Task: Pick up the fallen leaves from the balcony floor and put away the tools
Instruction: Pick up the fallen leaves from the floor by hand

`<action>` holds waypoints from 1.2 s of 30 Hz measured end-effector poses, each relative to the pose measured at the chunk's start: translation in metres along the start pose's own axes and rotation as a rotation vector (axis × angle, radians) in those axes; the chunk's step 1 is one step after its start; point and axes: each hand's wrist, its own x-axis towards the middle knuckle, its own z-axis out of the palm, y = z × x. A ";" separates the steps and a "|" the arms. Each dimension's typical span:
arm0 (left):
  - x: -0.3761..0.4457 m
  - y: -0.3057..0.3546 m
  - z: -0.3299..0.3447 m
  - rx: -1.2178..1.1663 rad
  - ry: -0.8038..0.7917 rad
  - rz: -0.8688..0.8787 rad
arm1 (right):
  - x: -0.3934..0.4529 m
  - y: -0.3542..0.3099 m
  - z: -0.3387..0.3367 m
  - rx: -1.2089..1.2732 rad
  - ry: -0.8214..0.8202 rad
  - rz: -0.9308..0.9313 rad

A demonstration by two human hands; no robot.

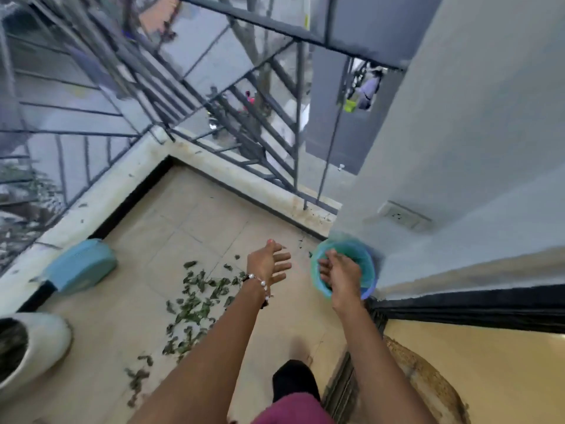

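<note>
Several green fallen leaves (pixel 195 304) lie scattered on the beige tiled balcony floor (pixel 198 215). A blue bin lined with a green bag (pixel 363 261) stands against the wall at the right. My right hand (pixel 339 272) hovers over the bin's mouth with loosely spread fingers and holds nothing that I can see. My left hand (pixel 270 264), with a bead bracelet at the wrist, is stretched out open above the floor just left of the bin, fingers straight.
A light blue dustpan-like tool (pixel 81 266) lies by the left parapet. A white plant pot (pixel 33 347) sits at the lower left. A grey metal railing (pixel 214 96) tops the ledge. A wall socket (pixel 403 215) is above the bin. A round woven mat (pixel 428 384) lies at the door sill.
</note>
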 end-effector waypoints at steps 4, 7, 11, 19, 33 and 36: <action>-0.039 0.009 -0.080 -0.051 0.049 0.059 | -0.060 0.005 0.039 -0.194 -0.094 -0.132; -0.064 0.007 -0.155 -0.046 0.097 0.121 | -0.109 0.028 0.079 -0.284 -0.176 -0.216; -0.096 -0.012 -0.273 -0.034 0.159 0.222 | -0.181 0.079 0.129 -0.372 -0.278 -0.306; -0.168 -0.067 -0.503 -0.003 0.270 0.299 | -0.333 0.195 0.191 -0.511 -0.507 -0.463; -0.172 -0.208 -0.641 -0.259 0.498 0.083 | -0.383 0.374 0.255 -1.121 -0.816 -0.540; -0.141 -0.253 -0.658 -0.333 0.568 -0.004 | -0.357 0.414 0.278 -1.238 -0.866 -0.504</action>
